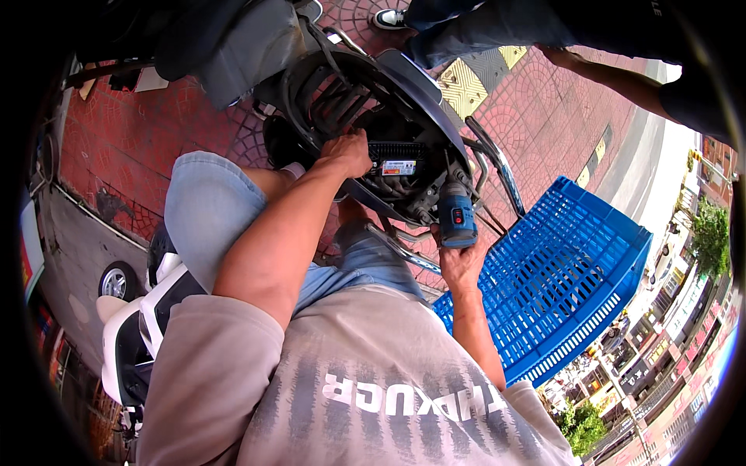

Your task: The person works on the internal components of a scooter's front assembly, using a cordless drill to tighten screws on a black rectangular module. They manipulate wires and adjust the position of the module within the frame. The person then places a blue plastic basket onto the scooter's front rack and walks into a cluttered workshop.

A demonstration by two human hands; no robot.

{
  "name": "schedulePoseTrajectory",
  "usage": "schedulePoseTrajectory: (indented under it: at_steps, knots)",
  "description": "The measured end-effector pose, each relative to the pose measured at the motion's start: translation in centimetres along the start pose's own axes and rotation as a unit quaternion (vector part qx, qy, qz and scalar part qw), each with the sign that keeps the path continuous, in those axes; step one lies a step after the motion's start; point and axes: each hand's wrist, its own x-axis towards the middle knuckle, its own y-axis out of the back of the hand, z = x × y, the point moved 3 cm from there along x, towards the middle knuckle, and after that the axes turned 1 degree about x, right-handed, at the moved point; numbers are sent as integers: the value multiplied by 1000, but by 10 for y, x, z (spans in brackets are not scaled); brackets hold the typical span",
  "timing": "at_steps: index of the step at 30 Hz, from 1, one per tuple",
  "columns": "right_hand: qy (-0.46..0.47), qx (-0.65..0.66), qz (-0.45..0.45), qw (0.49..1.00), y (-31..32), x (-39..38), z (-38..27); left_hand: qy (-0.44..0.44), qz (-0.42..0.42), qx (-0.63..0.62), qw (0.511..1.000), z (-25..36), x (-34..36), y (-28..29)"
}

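Note:
My right hand (460,264) is wrapped round a blue and black cordless drill (457,217). Its nose reaches the right rim of an electric scooter's open body (435,109), where the bit's tip is hidden. Inside the body lies a black finned box (396,150), like a motor controller, with a white, red and yellow label (399,168). My left hand (348,153) is closed at the left end of this box, its fingertips partly hidden. Dark cables and frame parts lie around the box.
A blue plastic basket (559,272) sits on the scooter's right end, by the chrome rails (497,163). The lifted dark seat part (225,46) is at upper left. Another person's arm (614,81) and legs (482,35) are at upper right. A white scooter (144,334) stands left.

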Motion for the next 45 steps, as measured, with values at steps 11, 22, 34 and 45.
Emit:
schedulePoseTrajectory:
  at_steps: [11,22,34,45]
  knots:
    - [10,-137,-149,979,-55,8,-10,-4,3,-19,1000,1,-3,2]
    - [-27,-132,-148,980,-67,11,-4,-4,2,-24,1000,1,-4,4]
    - [-23,-159,-145,976,-62,29,13,4,-8,-13,1000,0,1,2]
    - [95,-318,-171,928,-60,34,-31,2,-31,-21,999,0,4,7]
